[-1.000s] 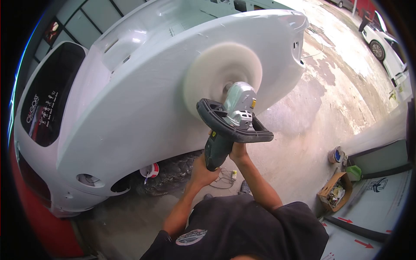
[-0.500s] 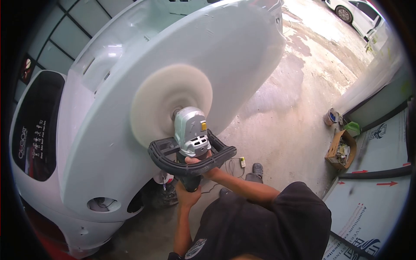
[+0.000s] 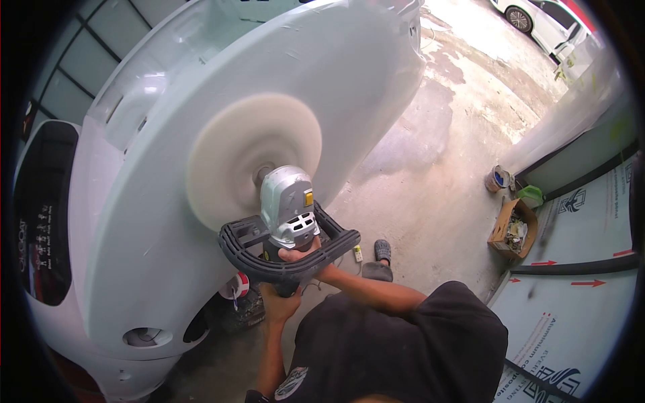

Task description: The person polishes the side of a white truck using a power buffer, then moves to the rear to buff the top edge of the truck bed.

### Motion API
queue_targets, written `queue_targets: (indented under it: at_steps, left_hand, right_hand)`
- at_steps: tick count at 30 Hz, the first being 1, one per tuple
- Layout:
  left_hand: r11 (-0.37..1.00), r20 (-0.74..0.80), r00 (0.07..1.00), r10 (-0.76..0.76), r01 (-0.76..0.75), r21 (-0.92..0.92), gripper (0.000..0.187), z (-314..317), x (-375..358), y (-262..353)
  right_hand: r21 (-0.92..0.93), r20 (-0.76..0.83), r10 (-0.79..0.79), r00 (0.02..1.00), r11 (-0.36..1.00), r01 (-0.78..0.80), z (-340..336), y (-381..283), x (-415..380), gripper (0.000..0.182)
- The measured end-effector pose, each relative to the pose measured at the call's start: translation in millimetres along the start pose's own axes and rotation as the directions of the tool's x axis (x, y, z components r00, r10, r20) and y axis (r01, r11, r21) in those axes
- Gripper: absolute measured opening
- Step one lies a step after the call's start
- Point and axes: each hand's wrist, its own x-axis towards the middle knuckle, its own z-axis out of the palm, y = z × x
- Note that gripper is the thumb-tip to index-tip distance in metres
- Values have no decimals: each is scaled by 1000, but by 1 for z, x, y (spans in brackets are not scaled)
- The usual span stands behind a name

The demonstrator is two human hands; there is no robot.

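Note:
Both my hands are on a rotary polisher [image 3: 285, 195] with a silver head, a yellow switch and a black loop handle [image 3: 269, 265]. My left hand [image 3: 281, 305] is closed round the black rear grip below the loop. Higher up, my right hand [image 3: 306, 254] wraps the polisher's body just behind the silver head, its fingers partly hidden by the loop. A large cream buffing pad [image 3: 235, 144], blurred by spinning, is against the pale curved vehicle panel [image 3: 154, 221]; exact contact is hard to see.
A round opening [image 3: 148, 337] sits low in the panel. Behind it is a dark window [image 3: 47, 215] with lettering. To the right are a cardboard box [image 3: 514, 228], a bucket [image 3: 497, 178] and printed wall panels [image 3: 571, 295]. A cord connector [image 3: 357, 253] lies near my shoe [image 3: 382, 250].
The view has shifted slightly, and the polisher with both hands appears a little further left. The pad keeps spinning, and both grips stay the same.

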Motion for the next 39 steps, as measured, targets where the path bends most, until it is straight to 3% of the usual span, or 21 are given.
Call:
queue_targets:
  at_steps: [3,4,11,15,16,19,21,24,26,30,35,39]
  left_hand:
    - [988,121,992,-40,57,-144,41,40,41,36]
    - [984,109,993,43,-24,-174,39,55,54,43]
    - [991,94,995,40,-28,-130,35,141,130,124]
    - [1000,171,985,-4,7,-18,45,169,155,139]
    - [1000,178,984,-5,5,3,45,169,155,136]
    - [998,196,981,-13,0,70,45,174,149,124]
    - [992,199,980,-14,-12,127,44,163,137,111]
    - [997,181,984,5,-20,80,45,129,117,92]
    - [997,169,985,24,-35,62,46,105,103,73]
    - [1000,157,987,20,-20,-3,46,53,74,44]
    - [999,96,994,45,-42,-31,44,0,31,5]
    - [994,59,998,-15,21,-108,44,-30,-7,-26]
  right_hand:
    - [-31,-67,-161,985,987,159,-50,-17,24,49]
    - [62,-77,-148,986,986,153,-63,-29,32,43]
    - [174,-214,-209,954,953,248,-159,-105,80,18]
    - [245,-181,-252,951,925,292,-196,-123,100,53]
    - [152,-61,-240,969,957,247,-201,-130,99,92]
    - [148,-99,-228,968,959,241,-202,-124,91,95]
    - [181,-103,-175,979,965,191,-191,-111,83,94]
    - [225,-66,-173,983,957,183,-165,-69,68,85]
    - [220,-144,-159,977,957,188,-160,-9,68,81]
    - [188,-146,-174,974,961,200,-118,42,51,70]
    - [295,-150,-68,986,949,110,-69,91,19,30]
    - [214,-210,-55,976,972,101,-8,91,-13,23]
